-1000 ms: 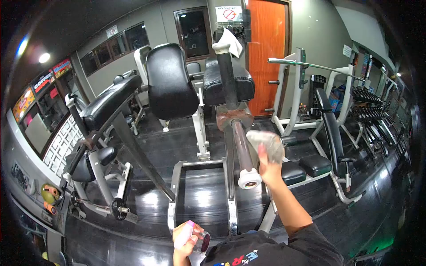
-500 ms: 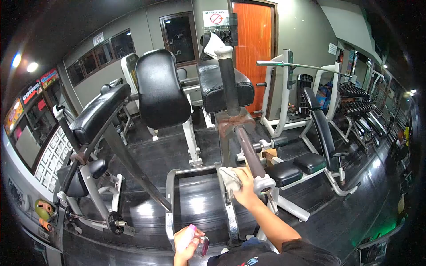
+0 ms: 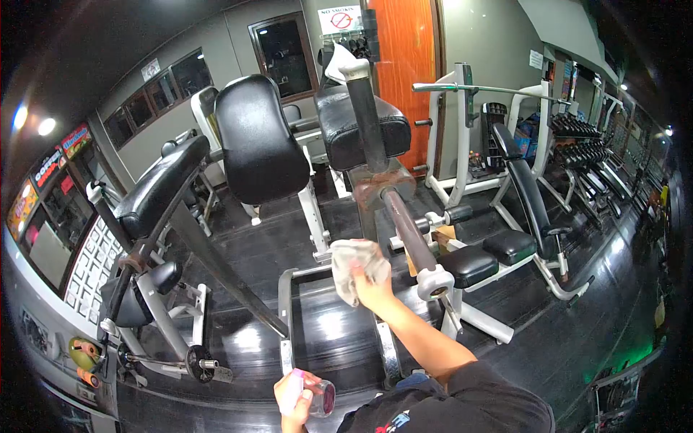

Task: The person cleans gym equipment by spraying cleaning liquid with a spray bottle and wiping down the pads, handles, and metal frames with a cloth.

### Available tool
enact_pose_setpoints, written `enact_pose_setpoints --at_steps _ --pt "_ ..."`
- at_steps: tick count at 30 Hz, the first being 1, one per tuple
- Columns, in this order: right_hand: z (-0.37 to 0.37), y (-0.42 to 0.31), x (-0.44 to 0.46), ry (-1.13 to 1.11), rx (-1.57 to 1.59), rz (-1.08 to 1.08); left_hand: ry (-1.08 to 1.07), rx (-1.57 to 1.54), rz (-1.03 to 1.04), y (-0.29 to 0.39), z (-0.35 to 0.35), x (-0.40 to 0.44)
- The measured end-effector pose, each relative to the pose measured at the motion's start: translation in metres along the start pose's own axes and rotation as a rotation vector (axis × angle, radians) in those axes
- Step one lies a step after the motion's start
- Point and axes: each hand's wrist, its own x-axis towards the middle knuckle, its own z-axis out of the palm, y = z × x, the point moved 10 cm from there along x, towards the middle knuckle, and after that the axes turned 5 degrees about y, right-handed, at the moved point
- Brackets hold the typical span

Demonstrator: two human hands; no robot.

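In my right hand [image 3: 373, 287] is a crumpled whitish cloth [image 3: 354, 265], held above the steel base frame of the machine in front of me. Just right of that hand, apart from it, runs a dark padded bar [image 3: 408, 225] with a white end collar [image 3: 435, 282]. Low in the view, my left hand [image 3: 294, 395] grips a clear spray bottle [image 3: 323, 399] with a pink top and some dark pinkish liquid. A black padded arm rest [image 3: 363, 124] sits above on the same machine.
A black seat back [image 3: 261, 137] stands behind the base frame [image 3: 286, 310]. At the right is a weight bench [image 3: 491, 258] under a barbell [image 3: 491, 92], with dumbbell racks [image 3: 581, 154] beyond. Another padded machine [image 3: 162, 186] stands left, on dark flooring.
My right hand has come away from beside the dark bar, moving left and slightly up with the cloth, which now shows more spread out. The view has shifted slightly; my left hand still holds the bottle.
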Motion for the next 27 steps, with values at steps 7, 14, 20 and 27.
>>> enact_pose_setpoints --at_steps 7,14,20,27 --pt "0.028 0.045 -0.009 -0.141 0.394 0.689 0.028 0.053 -0.062 -0.005 0.003 0.005" --pt "-0.011 0.038 0.002 0.18 0.59 0.881 -0.057 0.254 0.107 0.016 0.01 0.018" --pt "-0.047 0.124 -0.048 0.399 0.955 0.886 0.018 0.158 0.003 0.004 -0.003 0.01" --pt "-0.15 -0.067 0.103 0.454 0.258 0.112 -0.008 0.182 -0.01 -0.001 -0.009 0.009"
